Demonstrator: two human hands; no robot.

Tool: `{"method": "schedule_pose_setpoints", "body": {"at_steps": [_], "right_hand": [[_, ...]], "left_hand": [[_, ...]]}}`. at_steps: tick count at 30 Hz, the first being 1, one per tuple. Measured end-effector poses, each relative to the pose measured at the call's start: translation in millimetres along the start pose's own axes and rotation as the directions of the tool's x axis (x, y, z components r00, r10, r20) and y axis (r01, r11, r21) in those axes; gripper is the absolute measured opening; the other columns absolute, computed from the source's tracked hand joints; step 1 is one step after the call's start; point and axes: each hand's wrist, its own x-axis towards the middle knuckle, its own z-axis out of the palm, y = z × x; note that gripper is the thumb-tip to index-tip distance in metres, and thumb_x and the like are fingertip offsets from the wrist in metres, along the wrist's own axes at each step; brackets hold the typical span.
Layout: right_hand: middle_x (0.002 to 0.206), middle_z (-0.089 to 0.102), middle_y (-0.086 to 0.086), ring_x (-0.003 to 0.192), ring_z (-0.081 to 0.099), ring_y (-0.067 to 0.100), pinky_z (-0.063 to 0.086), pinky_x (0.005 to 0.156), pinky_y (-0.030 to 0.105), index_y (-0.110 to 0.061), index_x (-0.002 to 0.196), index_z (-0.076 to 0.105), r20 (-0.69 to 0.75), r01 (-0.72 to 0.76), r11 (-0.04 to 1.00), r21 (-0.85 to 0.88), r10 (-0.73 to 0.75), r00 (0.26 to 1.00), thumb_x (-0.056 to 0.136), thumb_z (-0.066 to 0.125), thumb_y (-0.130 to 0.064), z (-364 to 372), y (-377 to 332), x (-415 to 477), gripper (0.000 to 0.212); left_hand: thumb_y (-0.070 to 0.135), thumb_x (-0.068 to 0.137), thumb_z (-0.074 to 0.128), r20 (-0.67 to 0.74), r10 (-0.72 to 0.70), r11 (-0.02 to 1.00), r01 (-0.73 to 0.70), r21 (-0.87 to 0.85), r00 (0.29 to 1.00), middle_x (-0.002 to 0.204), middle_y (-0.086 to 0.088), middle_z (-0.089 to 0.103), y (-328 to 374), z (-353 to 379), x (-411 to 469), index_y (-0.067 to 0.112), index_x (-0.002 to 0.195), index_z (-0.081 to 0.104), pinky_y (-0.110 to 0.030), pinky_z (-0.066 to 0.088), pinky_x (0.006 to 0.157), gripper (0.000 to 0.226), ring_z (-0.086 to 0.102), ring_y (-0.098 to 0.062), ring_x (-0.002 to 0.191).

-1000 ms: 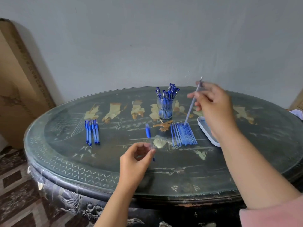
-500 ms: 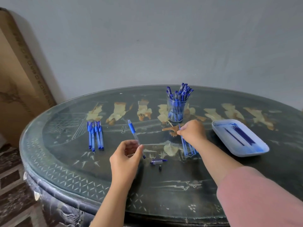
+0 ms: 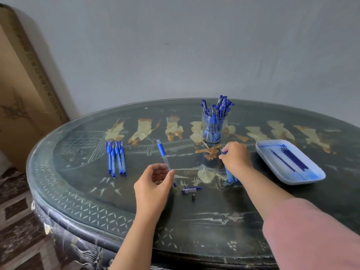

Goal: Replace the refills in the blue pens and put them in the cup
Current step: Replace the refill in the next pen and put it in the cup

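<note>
While left hand pinches barrel, right hand grips refills, apart from tray.

Two arms show in the head view, coming in from its lower edge. The right arm wears a dusty-pink sleeve of plain, soft-looking cloth without print or trim, cut loose and wide. Its hem lies around the elbow, so the right forearm and right hand are uncovered. The left forearm and left hand are bare down to the picture's edge.
</note>
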Motion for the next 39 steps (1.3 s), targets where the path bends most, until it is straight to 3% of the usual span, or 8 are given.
{"method": "schedule_pose_setpoints", "body": {"at_steps": [6, 11, 17, 25, 28, 32, 36, 39], "right_hand": [[0.105, 0.064, 0.01, 0.092, 0.062, 0.028, 0.052, 0.079, 0.036, -0.01, 0.107, 0.067, -0.086, 0.053, 0.994, 0.096, -0.045, 0.995, 0.092, 0.064, -0.018, -7.4, 12.0, 2.1, 0.017], [0.093, 0.058, 0.016, 0.086, 0.055, 0.031, 0.042, 0.066, 0.03, -0.014, 0.082, 0.065, -0.288, -0.073, 0.993, -0.092, 0.044, 0.957, 0.087, 0.055, -0.006, -51.6, 62.6, 11.8, 0.014], [0.118, 0.062, 0.015, 0.112, 0.055, 0.033, 0.045, 0.087, 0.035, -0.005, 0.115, 0.063, -0.137, -0.307, 0.844, -0.439, 0.275, 0.952, 0.089, 0.051, -0.009, -77.9, 109.2, 7.1, 0.029], [0.122, 0.059, 0.015, 0.113, 0.055, 0.032, 0.042, 0.075, 0.035, -0.006, 0.119, 0.061, -0.1, -0.357, 0.827, -0.435, 0.349, 0.932, 0.091, 0.05, -0.007, -77.1, 111.2, 1.9, 0.03], [0.116, 0.06, 0.02, 0.108, 0.056, 0.038, 0.043, 0.076, 0.037, -0.001, 0.115, 0.061, -0.193, -0.335, 0.906, -0.257, 0.292, 0.937, 0.092, 0.049, -0.005, -78.2, 107.1, 4.7, 0.025], [0.11, 0.061, 0.014, 0.099, 0.058, 0.031, 0.047, 0.082, 0.039, -0.003, 0.109, 0.059, -0.316, 0.007, 0.96, 0.281, 0.086, 0.945, 0.098, 0.049, -0.009, -78.5, 49.9, -9.9, 0.016], [0.101, 0.063, 0.01, 0.082, 0.069, 0.022, 0.061, 0.069, 0.031, -0.008, 0.11, 0.053, -0.044, 0.059, 0.579, 0.813, -0.04, 0.998, 0.1, 0.049, -0.011, -77.7, -38.1, -57.5, 0.011], [0.105, 0.059, 0.016, 0.075, 0.073, 0.02, 0.062, 0.069, 0.035, -0.01, 0.103, 0.051, 0.049, 0.013, 0.404, 0.915, -0.142, 0.989, 0.1, 0.05, -0.01, -68.0, -76.9, -79.3, 0.004]], "left_hand": [[0.021, 0.08, 0.078, -0.006, -0.015, 1.0, 0.015, -0.006, 1.0, 0.08, 0.006, 0.071, -0.1, 0.0, 0.5, 0.025, 0.088, 0.068, -0.036, 0.059, 0.08, 0.013, 0.068, -0.01, 0.077], [0.018, 0.081, 0.077, 0.011, 0.005, 1.0, -0.005, 0.0, 1.0, 0.076, 0.007, 0.071, 1.9, -0.4, -2.1, 0.028, 0.086, 0.069, -0.027, 0.057, 0.075, 0.014, 0.067, -0.008, 0.073], [0.016, 0.082, 0.076, 0.013, 0.007, 1.0, -0.007, -0.008, 1.0, 0.078, 0.011, 0.071, 2.9, -0.8, -3.3, 0.029, 0.087, 0.069, -0.024, 0.054, 0.073, 0.016, 0.068, -0.007, 0.074], [0.017, 0.082, 0.077, 0.005, 0.001, 1.0, -0.001, 0.002, 1.0, 0.081, 0.006, 0.071, 4.1, -1.1, -4.4, 0.029, 0.087, 0.069, -0.023, 0.055, 0.072, 0.015, 0.068, -0.008, 0.076], [0.015, 0.082, 0.076, 0.005, 0.01, 1.0, -0.01, 0.019, 1.0, 0.08, 0.008, 0.071, 4.7, -0.5, -4.8, 0.028, 0.087, 0.07, -0.023, 0.056, 0.074, 0.016, 0.068, -0.007, 0.076], [0.012, 0.081, 0.076, 0.016, 0.027, 0.999, -0.027, 0.038, 1.0, 0.078, 0.012, 0.071, 5.5, -0.1, -5.5, 0.029, 0.086, 0.071, -0.023, 0.056, 0.075, 0.018, 0.067, -0.002, 0.075], [0.01, 0.08, 0.076, 0.025, 0.026, 0.999, -0.027, 0.039, 0.999, 0.078, 0.016, 0.071, 5.5, -0.8, -6.3, 0.028, 0.085, 0.071, -0.022, 0.056, 0.076, 0.019, 0.068, 0.0, 0.075], [0.008, 0.08, 0.075, 0.034, 0.029, 0.999, -0.03, 0.034, 0.999, 0.079, 0.017, 0.071, 5.0, -1.0, -6.5, 0.027, 0.084, 0.072, -0.023, 0.056, 0.077, 0.02, 0.068, -0.001, 0.074]]}}
